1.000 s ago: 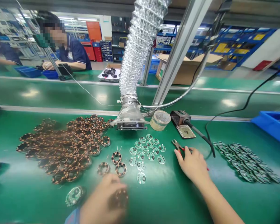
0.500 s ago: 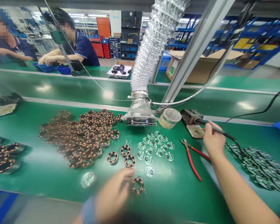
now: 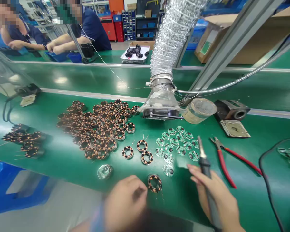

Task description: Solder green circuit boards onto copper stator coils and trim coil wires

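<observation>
In my right hand (image 3: 217, 193) is a soldering iron (image 3: 205, 167), its bare metal tip pointing up and away from me. My left hand (image 3: 128, 203), a little blurred, has thumb and forefinger pinched together at the left edge of a copper-wound stator (image 3: 155, 184); whatever is between the fingertips is too small to make out. Thin wire ends stick out from this stator. Just beyond it lie three more stators (image 3: 147, 158) and a group of small round circuit boards (image 3: 168, 170). A stator topped with a circuit board (image 3: 104, 171) stands left of my left hand.
Many stators (image 3: 99, 129) crowd the left middle, with more at far left. A fume hood (image 3: 161, 100) hangs low behind the boards. Red-handled cutters (image 3: 223, 161), a round tub (image 3: 200, 109) and the iron's stand (image 3: 232, 111) are at right. Two people sit across the bench.
My right hand has drawn the soldering iron out of its stand and brought it left, towards me. My left hand has closed its fingers at the nearest stator's edge. The view has tilted down.
</observation>
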`<state>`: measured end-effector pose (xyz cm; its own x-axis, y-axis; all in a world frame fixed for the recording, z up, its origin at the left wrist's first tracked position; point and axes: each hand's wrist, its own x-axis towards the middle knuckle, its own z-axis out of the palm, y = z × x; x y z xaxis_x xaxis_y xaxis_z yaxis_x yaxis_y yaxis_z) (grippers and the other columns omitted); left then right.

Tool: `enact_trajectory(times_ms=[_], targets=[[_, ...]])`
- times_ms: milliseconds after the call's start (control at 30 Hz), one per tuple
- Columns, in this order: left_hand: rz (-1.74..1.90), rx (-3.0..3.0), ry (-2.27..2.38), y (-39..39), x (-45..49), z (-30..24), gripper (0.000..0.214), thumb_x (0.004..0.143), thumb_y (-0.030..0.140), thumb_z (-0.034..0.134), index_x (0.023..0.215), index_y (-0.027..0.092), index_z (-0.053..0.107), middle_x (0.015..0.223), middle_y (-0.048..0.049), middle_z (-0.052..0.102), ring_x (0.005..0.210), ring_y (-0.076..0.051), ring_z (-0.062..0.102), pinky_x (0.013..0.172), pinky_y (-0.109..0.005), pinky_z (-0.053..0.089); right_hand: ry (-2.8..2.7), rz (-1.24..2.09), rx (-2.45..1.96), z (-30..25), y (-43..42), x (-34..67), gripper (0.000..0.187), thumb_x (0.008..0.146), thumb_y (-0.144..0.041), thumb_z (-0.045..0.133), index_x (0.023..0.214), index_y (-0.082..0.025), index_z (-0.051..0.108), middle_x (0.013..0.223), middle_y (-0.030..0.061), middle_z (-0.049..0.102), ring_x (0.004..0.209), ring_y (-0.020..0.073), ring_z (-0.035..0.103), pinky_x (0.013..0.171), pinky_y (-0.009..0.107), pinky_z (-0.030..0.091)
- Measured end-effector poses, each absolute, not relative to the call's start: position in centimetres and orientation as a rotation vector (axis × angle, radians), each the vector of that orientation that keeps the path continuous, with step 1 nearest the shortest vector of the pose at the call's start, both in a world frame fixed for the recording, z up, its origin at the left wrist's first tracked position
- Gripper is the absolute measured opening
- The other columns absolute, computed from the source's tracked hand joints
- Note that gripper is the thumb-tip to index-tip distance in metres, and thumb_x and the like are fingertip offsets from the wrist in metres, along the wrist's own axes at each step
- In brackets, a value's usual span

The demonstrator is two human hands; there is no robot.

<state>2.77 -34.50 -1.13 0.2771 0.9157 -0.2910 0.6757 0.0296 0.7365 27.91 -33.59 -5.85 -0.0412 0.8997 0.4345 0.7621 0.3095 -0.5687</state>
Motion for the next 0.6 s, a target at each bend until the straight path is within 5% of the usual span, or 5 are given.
enact_trajectory(times_ms=[133,600], targets=[[0.475,1.717,1.509,-34.8,2.8,-1.5,0.017,0.078,0.01,0.048,0.07,0.016,0.062,0.07,-0.0047,0.063,0.062,-0.016,0.058,0.058,-0.025,0.046,-1.971,0.242,-1.323,-7.4,-33.7,25.2,0.007,0.092,-0.021,0.056,0.098,-0.023,0.055,0.11,0.0096,0.062,0.097,0.0263,0.06,0.081,0.043,0.049],[0.72,1.172,1.478,-35.1,1.9,-3.9,0.008,0.074,0.016,0.065,0.082,0.014,0.066,0.078,-0.0064,0.069,0.071,-0.018,0.067,0.069,-0.027,0.054,-1.942,0.352,-1.171,-5.8,-33.8,23.3,0.021,0.086,-0.017,0.065,0.099,-0.019,0.048,0.104,0.0112,0.06,0.091,0.0244,0.062,0.074,0.035,0.049]])
